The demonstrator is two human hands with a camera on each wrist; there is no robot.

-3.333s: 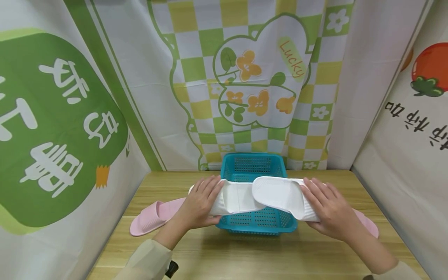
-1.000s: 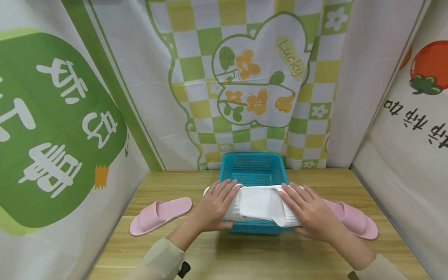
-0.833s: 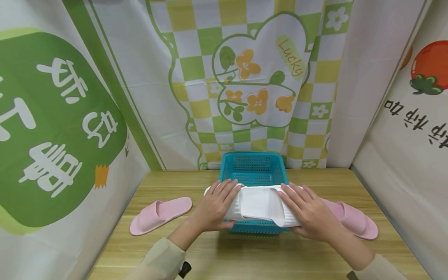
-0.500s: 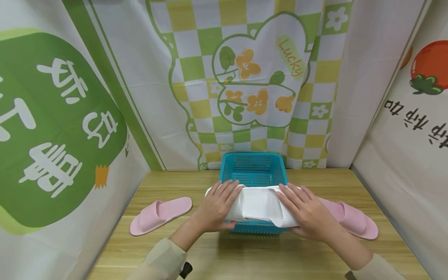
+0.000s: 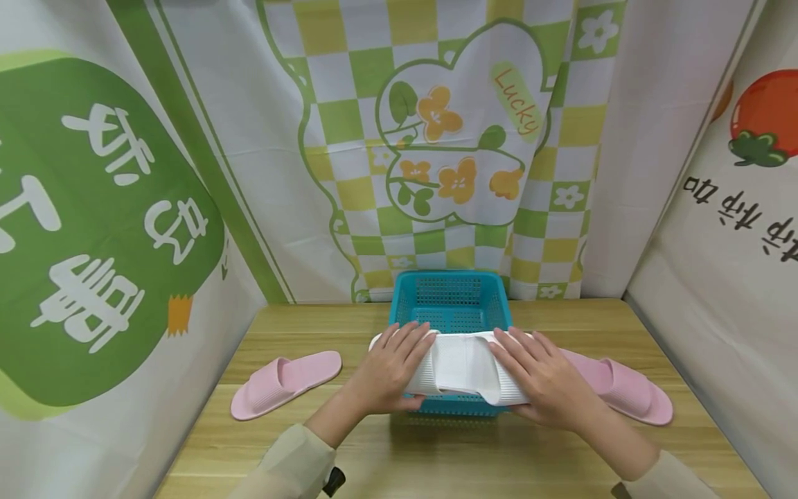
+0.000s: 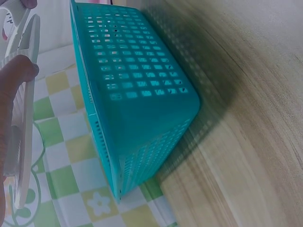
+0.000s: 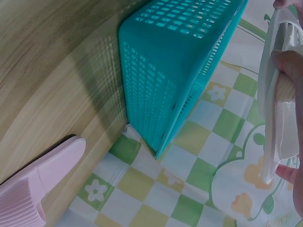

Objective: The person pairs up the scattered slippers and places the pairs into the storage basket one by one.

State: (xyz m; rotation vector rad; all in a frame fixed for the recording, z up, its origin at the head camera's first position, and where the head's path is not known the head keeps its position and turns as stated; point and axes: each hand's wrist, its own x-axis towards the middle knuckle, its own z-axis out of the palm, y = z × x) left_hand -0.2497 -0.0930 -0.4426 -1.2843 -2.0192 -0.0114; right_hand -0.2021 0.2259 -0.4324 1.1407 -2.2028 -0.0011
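Observation:
Two white slippers overlap sole to sole in the head view, held level in front of and above the turquoise basket (image 5: pixel 450 277). My left hand (image 5: pixel 388 371) grips the left white slipper (image 5: pixel 425 374), fingers over its ribbed strap and thumb at the near edge. Around the right white slipper (image 5: pixel 514 388) curls my right hand (image 5: pixel 551 381). In the left wrist view my thumb presses on the edge of the white sole (image 6: pixel 27 118). The right wrist view shows the stacked white soles (image 7: pixel 269 109) clear of the basket wall (image 7: pixel 147 80). Most of both toes is hidden by my hands.
A pink slipper (image 5: pixel 287 384) lies on the wooden table (image 5: pixel 349 457) at the left. Another pink slipper (image 5: pixel 632 394) lies at the right, partly behind my right hand. Printed cloth (image 5: pixel 449 159) hangs right behind the basket, with cloth walls on both sides.
Since the earliest frame, my hands have moved closer together and slightly nearer, sliding the white slippers into a deeper overlap. Over the last second they draw in only a little more.

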